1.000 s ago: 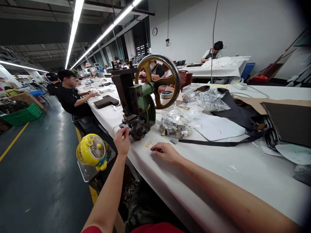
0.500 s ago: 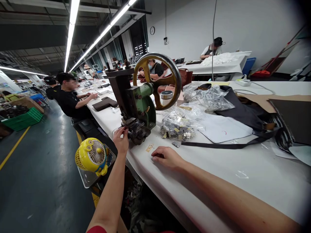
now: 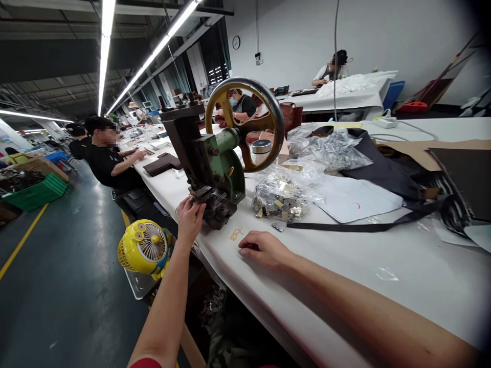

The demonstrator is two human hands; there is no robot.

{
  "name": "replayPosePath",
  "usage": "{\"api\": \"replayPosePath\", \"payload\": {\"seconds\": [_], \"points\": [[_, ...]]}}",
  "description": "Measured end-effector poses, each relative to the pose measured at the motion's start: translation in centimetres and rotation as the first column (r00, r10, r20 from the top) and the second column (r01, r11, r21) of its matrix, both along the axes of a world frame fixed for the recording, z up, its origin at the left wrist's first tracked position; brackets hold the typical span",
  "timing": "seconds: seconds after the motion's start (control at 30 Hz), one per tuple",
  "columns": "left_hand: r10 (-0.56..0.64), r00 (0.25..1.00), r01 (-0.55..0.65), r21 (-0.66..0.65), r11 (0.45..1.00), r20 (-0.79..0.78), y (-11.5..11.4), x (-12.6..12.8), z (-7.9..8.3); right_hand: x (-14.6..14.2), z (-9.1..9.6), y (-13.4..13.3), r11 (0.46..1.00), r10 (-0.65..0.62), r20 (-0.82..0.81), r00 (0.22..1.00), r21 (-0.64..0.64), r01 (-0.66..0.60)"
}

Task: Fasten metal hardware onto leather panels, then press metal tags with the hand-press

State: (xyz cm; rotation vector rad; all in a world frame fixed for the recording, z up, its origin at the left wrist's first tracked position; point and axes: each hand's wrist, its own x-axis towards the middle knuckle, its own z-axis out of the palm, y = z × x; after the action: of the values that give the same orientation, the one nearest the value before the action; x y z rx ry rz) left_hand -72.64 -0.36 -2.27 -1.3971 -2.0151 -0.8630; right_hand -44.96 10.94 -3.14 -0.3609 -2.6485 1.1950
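Note:
My left hand (image 3: 189, 220) is at the front of a green hand press (image 3: 220, 161), its fingers bent in a pinch beside the dark metal jaws (image 3: 215, 202). Whatever lies between those fingertips is too small to make out. On the white table my right hand (image 3: 264, 248) rests on its side, fingers curled in and thumb close to the forefinger; its palm is hidden. Just left of it lie small gold-coloured pieces (image 3: 236, 234). The press has a large yellow-spoked handwheel (image 3: 274, 125), which neither hand touches.
Right of the press sits a clear bag of metal fittings (image 3: 280, 197), with a small packet (image 3: 277, 226), white paper (image 3: 360, 199) and a black strap (image 3: 345, 228). A yellow fan (image 3: 143, 248) stands at the table's left edge. A co-worker (image 3: 103, 153) sits farther along.
My left hand has shifted slightly left and its fingers have spread a little along the press jaws. My right hand stays in place. The view has tilted slightly.

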Motion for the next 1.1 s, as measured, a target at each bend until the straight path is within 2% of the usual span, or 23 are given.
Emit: {"api": "replayPosePath", "payload": {"seconds": [0.17,0.3,0.43,0.63,0.77,0.87,0.93,1.0,1.03,1.1], "points": [[-0.006,0.983,-0.041,-0.253,0.967,-0.184,-1.4,-0.5,1.3,0.0,0.2,0.1,1.0,0.007,0.0,1.0,0.009,-0.007],[-0.01,0.978,-0.063,-0.338,0.939,-0.21,-1.7,-0.8,1.4,0.0,0.2,0.1,1.0,0.003,-0.003,1.0,0.012,-0.003],[0.026,0.979,-0.097,-0.35,0.932,-0.202,-1.7,-0.5,1.3,0.0,-0.1,0.0,1.0,0.006,-0.008,1.0,0.022,-0.006],[-0.02,0.993,-0.023,-0.357,0.934,-0.114,-1.7,-0.1,1.3,0.0,0.3,0.2,1.0,0.009,-0.012,1.0,0.025,-0.008],[-0.026,1.0,0.023,-0.296,0.955,-0.007,-1.1,0.2,1.3,0.0,0.2,-0.3,1.0,0.003,0.004,1.0,0.023,-0.004],[-0.049,0.995,0.067,-0.218,0.974,0.09,-0.4,0.7,0.7,0.3,0.6,-0.8,1.0,-0.004,0.011,1.0,0.006,0.004],[-0.066,0.975,0.093,-0.116,0.989,0.214,-0.2,1.2,-0.2,0.5,2.0,-0.1,1.0,0.009,-0.002,1.0,0.026,-0.009],[-0.076,0.936,0.066,0.041,0.997,0.344,-0.1,2.1,-1.5,0.2,5.2,2.5,0.987,-0.022,-0.12,0.992,0.158,0.041],[-0.061,0.927,0.02,0.114,0.993,0.371,-0.1,2.5,-2.1,-0.5,7.5,4.4,0.957,-0.05,-0.253,0.966,0.265,0.119],[0.002,0.936,-0.072,0.187,0.98,0.351,0.0,3.1,-3.1,-3.3,13.2,9.2,0.834,-0.075,-0.572,0.817,0.413,0.366]]}}
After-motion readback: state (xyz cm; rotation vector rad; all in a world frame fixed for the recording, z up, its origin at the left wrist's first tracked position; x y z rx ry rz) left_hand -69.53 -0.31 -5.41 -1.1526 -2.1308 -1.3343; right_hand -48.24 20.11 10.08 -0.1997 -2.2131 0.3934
